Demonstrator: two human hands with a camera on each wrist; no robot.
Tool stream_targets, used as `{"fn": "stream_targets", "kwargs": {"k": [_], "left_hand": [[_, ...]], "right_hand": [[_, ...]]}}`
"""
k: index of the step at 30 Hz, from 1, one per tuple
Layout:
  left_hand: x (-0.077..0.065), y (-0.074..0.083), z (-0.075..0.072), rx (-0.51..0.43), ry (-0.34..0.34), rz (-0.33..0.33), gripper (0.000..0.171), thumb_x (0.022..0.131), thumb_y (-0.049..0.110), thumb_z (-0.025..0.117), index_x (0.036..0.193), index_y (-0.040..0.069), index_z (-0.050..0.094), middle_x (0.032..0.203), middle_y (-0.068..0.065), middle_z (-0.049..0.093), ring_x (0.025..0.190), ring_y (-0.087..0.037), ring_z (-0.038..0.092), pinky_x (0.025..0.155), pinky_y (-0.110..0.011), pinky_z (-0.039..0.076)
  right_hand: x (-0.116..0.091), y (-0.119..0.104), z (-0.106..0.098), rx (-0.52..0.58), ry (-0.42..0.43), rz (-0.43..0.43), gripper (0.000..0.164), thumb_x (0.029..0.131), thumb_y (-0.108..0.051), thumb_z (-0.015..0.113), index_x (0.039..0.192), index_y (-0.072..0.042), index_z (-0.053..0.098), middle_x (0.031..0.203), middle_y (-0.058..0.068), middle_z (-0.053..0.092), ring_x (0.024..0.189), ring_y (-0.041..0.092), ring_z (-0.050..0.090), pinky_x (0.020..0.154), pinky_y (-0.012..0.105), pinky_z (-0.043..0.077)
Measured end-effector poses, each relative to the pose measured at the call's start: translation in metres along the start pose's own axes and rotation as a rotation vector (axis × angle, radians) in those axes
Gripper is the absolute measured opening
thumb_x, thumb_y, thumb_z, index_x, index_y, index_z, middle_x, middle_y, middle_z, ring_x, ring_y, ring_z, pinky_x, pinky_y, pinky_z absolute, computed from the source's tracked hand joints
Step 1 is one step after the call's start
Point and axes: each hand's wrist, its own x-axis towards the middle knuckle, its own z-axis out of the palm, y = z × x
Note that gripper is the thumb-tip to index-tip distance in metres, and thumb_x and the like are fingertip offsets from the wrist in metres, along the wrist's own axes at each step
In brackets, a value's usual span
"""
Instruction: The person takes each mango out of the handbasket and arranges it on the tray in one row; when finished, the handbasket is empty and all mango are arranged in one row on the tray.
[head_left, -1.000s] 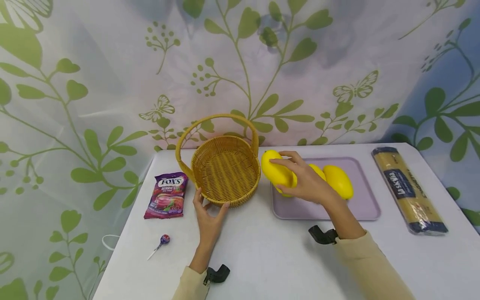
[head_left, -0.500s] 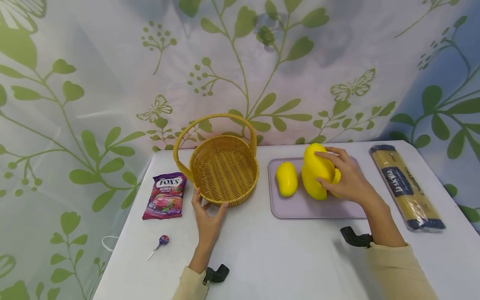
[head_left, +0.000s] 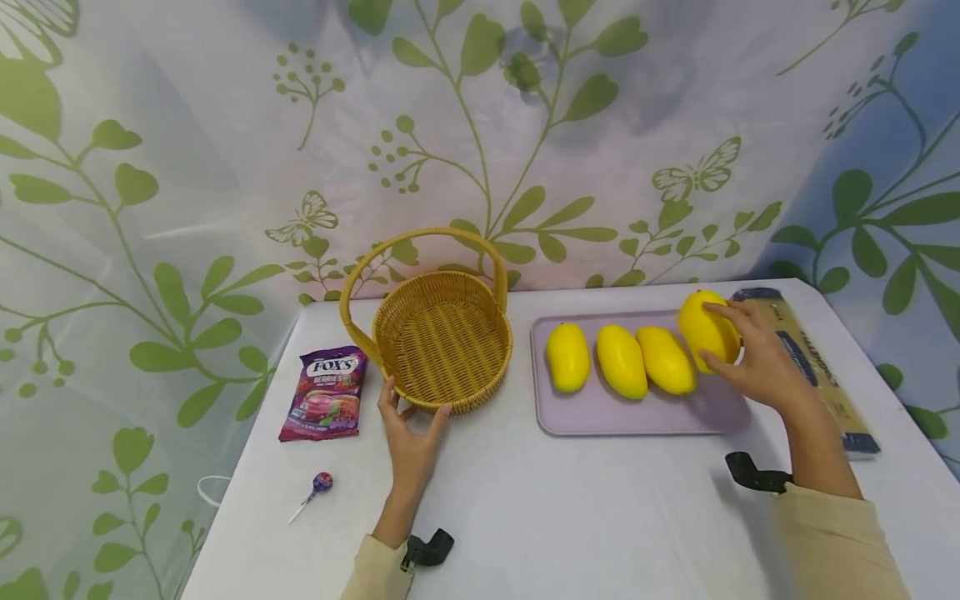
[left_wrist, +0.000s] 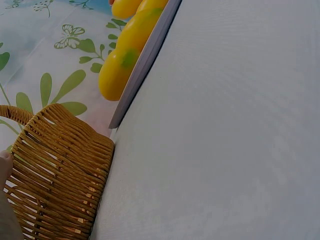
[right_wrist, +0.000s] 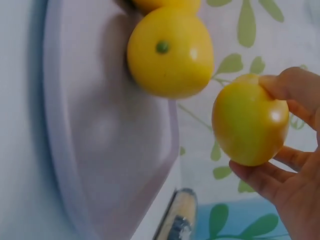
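My right hand (head_left: 765,358) grips a yellow mango (head_left: 705,333) above the right end of the lilac tray (head_left: 600,417); the right wrist view shows this mango (right_wrist: 250,122) raised, thumb and fingertips on opposite sides. On the tray lie three more mangoes in a row, the left one (head_left: 567,358), the middle one (head_left: 622,362) and the right one (head_left: 666,361). At the near side of a round wicker basket (head_left: 450,350) with a tall hoop handle, my left hand (head_left: 411,446) holds the rim between thumb and fingers. Nothing lies inside the basket.
Left of the basket lie a purple candy bag (head_left: 324,393) and a lollipop (head_left: 312,496). A spaghetti pack (head_left: 825,379) is at the right, partly behind my right arm. A leaf-patterned cloth (head_left: 420,150) hangs behind the white table (head_left: 562,517).
My right hand has carried the mango rightward, from beside the basket to over the tray's right end. The left hand keeps its hold on the basket.
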Motion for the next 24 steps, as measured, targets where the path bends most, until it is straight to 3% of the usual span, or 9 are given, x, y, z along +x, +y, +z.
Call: {"fn": "stream_targets", "kwargs": {"k": [6,10,14,18,22,24], "left_hand": [[0.001,0.001,-0.001,0.018,-0.003,0.005,0.089,0.082,0.006,0.076,0.15,-0.001,0.02,0.151,-0.02,0.032,0.136,-0.049,0.032,0.096,-0.048,0.043],[0.0,-0.002,0.0,0.012,0.002,0.004,0.089,0.082,0.006,0.077,0.15,-0.001,0.02,0.151,-0.021,0.031,0.137,-0.049,0.032,0.096,-0.047,0.044],[0.0,-0.018,0.001,0.004,0.009,0.009,0.09,0.081,0.006,0.077,0.15,-0.002,0.019,0.152,-0.022,0.03,0.138,-0.049,0.031,0.097,-0.049,0.042],[0.0,-0.037,0.001,0.02,0.013,0.002,0.093,0.081,0.009,0.079,0.151,0.002,0.019,0.153,-0.021,0.03,0.139,-0.043,0.032,0.097,-0.043,0.043],[0.0,-0.041,0.001,0.017,0.005,-0.001,0.093,0.082,0.014,0.079,0.153,0.011,0.019,0.154,-0.019,0.029,0.14,-0.04,0.033,0.098,-0.036,0.044],[0.0,-0.035,0.001,0.006,-0.002,0.004,0.093,0.082,0.013,0.078,0.153,0.011,0.019,0.154,-0.02,0.029,0.14,-0.042,0.032,0.099,-0.041,0.043]], "right_hand": [[-0.003,0.015,0.003,0.035,-0.109,0.117,0.072,0.087,-0.009,0.07,0.149,-0.004,0.034,0.145,0.038,0.023,0.126,0.058,0.026,0.1,0.077,0.024],[-0.001,0.022,0.009,0.06,-0.181,0.183,0.074,0.09,-0.016,0.069,0.152,-0.005,0.03,0.148,0.037,0.018,0.13,0.059,0.023,0.102,0.077,0.022],[-0.001,0.025,0.015,0.062,-0.214,0.195,0.075,0.092,-0.022,0.068,0.153,-0.006,0.027,0.149,0.038,0.018,0.131,0.059,0.023,0.102,0.077,0.022],[-0.002,0.028,0.022,0.047,-0.239,0.175,0.074,0.093,-0.023,0.067,0.152,-0.004,0.028,0.147,0.038,0.022,0.132,0.058,0.024,0.103,0.076,0.022],[-0.002,0.026,0.024,0.032,-0.262,0.165,0.073,0.094,-0.025,0.065,0.152,-0.002,0.026,0.146,0.04,0.022,0.131,0.06,0.024,0.102,0.077,0.022],[-0.002,0.023,0.024,0.025,-0.276,0.174,0.075,0.095,-0.027,0.064,0.153,-0.002,0.024,0.147,0.041,0.02,0.131,0.061,0.024,0.102,0.077,0.022]]}}
